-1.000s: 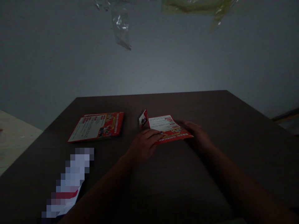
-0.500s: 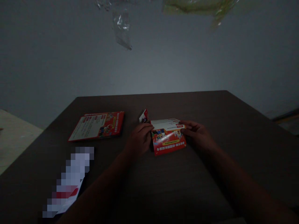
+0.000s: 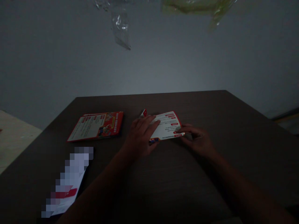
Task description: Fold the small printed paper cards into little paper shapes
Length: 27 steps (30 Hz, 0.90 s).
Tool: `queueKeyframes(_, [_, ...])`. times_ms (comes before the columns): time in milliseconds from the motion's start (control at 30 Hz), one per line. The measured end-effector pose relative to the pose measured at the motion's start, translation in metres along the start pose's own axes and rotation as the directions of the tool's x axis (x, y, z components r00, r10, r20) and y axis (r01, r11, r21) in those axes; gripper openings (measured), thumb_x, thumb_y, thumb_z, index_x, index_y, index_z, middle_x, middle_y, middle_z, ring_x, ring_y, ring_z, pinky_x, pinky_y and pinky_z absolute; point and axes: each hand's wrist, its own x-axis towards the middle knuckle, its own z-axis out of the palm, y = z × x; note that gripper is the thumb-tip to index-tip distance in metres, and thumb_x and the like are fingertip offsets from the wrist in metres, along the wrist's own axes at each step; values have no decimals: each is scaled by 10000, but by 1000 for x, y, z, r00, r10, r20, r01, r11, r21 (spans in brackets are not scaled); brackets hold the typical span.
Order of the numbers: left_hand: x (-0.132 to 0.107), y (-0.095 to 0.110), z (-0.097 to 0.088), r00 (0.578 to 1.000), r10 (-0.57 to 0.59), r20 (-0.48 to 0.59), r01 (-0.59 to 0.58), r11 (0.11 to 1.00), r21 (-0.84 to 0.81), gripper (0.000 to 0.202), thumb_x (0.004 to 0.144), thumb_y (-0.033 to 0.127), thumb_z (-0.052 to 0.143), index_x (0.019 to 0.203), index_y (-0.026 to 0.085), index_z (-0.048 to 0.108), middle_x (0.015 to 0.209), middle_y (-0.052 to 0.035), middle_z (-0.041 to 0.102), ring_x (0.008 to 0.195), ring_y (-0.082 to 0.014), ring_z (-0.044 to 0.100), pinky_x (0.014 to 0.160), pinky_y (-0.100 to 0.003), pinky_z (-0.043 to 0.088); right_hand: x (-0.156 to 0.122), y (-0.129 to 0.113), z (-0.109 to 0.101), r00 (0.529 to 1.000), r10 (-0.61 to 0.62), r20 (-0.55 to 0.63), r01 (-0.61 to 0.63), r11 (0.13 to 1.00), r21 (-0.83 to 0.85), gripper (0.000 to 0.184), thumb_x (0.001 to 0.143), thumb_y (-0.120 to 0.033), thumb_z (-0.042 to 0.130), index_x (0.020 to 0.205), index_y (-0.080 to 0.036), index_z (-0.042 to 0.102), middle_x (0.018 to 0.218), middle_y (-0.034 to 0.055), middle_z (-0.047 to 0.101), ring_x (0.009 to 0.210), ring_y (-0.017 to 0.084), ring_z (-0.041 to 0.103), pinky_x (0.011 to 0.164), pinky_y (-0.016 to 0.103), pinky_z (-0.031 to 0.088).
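Note:
A printed leaflet, white with red labels and a red border, is between my two hands above the table. Its near edge is bent, so the red picture part is mostly hidden; only a small strip shows beside my left thumb. My left hand has its fingers over the leaflet's left side, with the thumb at the near edge. At the right edge, my right hand pinches the leaflet between thumb and fingers. Just behind my left fingers, a small red and white folded piece sticks up, largely covered.
A stack of similar red and white leaflets lies at the left of the dark wooden table. Nearer me is a phone with a lit, blurred-out screen. Behind the table stands a grey wall with clear and yellowish tape on it.
The leaflet's red picture half, facing me before, has folded down out of sight, and its white text side now shows. My left hand has spread over the left side; my right hand has moved slightly nearer.

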Motion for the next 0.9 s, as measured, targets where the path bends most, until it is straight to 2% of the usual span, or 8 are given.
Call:
queueKeyframes(133, [-2,-1,12,994,73,80,-74,997,10,410,825,256,521,1219,146,512,1257,-126,534,1152,-255,475,967,-428,352,1,-3,-2,999,3,51,-1,999,-44,151,717,-235,690,866,-214,674,974,63,663,924,209,618,841,384,485])
queueKeyframes(267, [-6,1,23,985,99,140,-101,995,7,372,822,225,518,1185,145,526,1165,-105,581,1053,-234,520,894,-383,406,3,-8,-7,973,179,146,-174,984,-50,186,669,-281,732,828,-202,677,915,45,687,886,207,627,845,374,474])
queueKeyframes(367, [-8,5,23,979,98,178,-101,995,10,329,844,203,482,1166,157,527,1127,-96,588,1021,-225,527,860,-370,418,5,-9,-10,910,372,184,-385,922,39,214,695,-355,711,821,-184,679,863,46,701,792,184,636,757,336,495])
queueKeyframes(500, [-7,10,22,973,106,206,-108,994,-3,269,860,187,459,1116,169,540,1097,-84,590,1013,-222,523,863,-375,416,8,-2,-7,813,569,122,-578,765,283,292,687,-395,708,864,-172,644,839,48,688,661,147,619,529,252,484])
queueKeyframes(600, [-7,10,22,966,111,232,-105,994,-40,266,858,240,492,1112,172,534,1120,-86,576,1046,-231,508,885,-389,407,7,4,1,748,649,139,-650,674,352,337,606,-336,771,864,-170,633,823,38,688,652,141,626,545,251,504])
queueKeyframes(733, [-8,6,20,973,61,222,-38,994,-106,458,789,437,584,1149,162,520,1212,-121,526,1127,-271,462,938,-419,374,6,5,8,752,646,129,-641,672,372,386,558,-283,794,877,-164,611,808,28,684,688,149,638,630,272,514])
queueKeyframes(900, [-8,9,16,980,-34,195,52,995,-90,747,690,502,654,1301,150,409,1371,-178,386,1268,-332,323,1031,-503,249,6,-6,10,823,546,155,-568,789,233,434,605,-256,755,992,-163,581,682,-29,623,643,133,610,643,276,492])
